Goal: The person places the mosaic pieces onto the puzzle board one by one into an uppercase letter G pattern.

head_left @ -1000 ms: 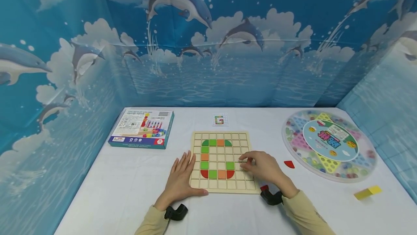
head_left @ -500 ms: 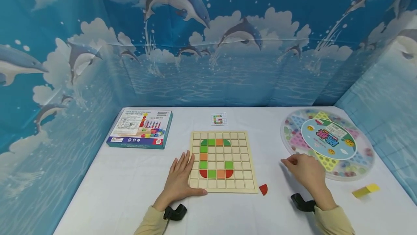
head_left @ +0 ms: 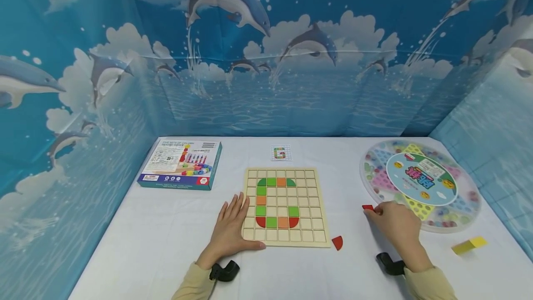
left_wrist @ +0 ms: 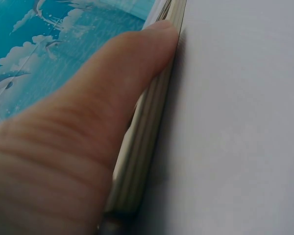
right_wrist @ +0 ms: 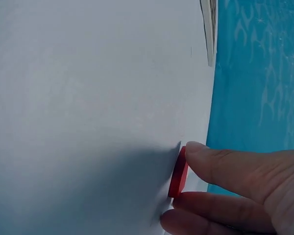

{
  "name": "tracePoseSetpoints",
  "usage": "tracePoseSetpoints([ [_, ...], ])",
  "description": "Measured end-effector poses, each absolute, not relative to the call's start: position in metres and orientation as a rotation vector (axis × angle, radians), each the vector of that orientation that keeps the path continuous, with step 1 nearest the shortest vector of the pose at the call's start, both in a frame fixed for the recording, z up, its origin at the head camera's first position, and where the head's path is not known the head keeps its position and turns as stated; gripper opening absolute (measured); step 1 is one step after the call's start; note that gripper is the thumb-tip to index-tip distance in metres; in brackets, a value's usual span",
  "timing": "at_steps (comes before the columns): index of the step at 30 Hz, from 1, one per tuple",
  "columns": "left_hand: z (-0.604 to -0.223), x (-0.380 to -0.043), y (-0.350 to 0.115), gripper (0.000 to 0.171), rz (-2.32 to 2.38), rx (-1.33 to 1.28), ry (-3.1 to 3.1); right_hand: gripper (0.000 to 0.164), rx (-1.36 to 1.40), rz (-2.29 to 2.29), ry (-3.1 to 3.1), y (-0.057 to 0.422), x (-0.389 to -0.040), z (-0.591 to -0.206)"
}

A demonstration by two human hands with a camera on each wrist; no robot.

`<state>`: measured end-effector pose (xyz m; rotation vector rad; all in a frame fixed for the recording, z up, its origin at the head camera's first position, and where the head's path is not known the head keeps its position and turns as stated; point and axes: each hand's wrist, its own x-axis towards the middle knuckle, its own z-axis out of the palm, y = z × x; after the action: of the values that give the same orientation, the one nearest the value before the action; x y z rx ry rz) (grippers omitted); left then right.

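A wooden grid board [head_left: 308,197] lies mid-table, with green, orange and red tiles set in some of its squares. My left hand [head_left: 231,230] rests at its lower-left corner, fingers straight along the left side and thumb against the near edge. The left wrist view shows that thumb [left_wrist: 137,58] touching the board's side [left_wrist: 149,112]. To the right, my right hand [head_left: 397,226] pinches a red quarter-round tile [right_wrist: 179,174] between thumb and fingers, low at the table. Another red quarter-round tile [head_left: 337,243] lies beside the board's near right corner.
A small card [head_left: 281,152] with a coloured G pattern lies behind the board. At the back left is a boxed toy set [head_left: 181,164]. A round marble game [head_left: 420,184] sits close to my right hand, and a yellow block [head_left: 469,245] lies nearer the right edge.
My right hand has moved from over the board rightward to the farther red tile and now pinches it. The left hand and the board have stayed put.
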<state>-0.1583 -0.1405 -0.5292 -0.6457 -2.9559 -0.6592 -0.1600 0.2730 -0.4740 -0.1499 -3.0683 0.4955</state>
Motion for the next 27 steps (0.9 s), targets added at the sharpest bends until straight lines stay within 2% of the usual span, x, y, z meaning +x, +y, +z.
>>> tracePoseSetpoints([
  [9, -0.528, -0.157, -0.141, 0.125, -0.679, -0.654, -2.952, 0.021, 0.062, 0.485, -2.983, 0.26, -0.167, -0.481],
  [17, -0.53, -0.159, -0.142, 0.126, -0.67, -0.639, -2.963, 0.032, 0.089, 0.511, -2.996, 0.245, -0.176, -0.484],
  [27, -0.529, -0.159, -0.141, 0.126, -0.664, -0.648, -2.951, 0.016, 0.126, 0.638, -2.937, 0.239, -0.18, -0.482],
])
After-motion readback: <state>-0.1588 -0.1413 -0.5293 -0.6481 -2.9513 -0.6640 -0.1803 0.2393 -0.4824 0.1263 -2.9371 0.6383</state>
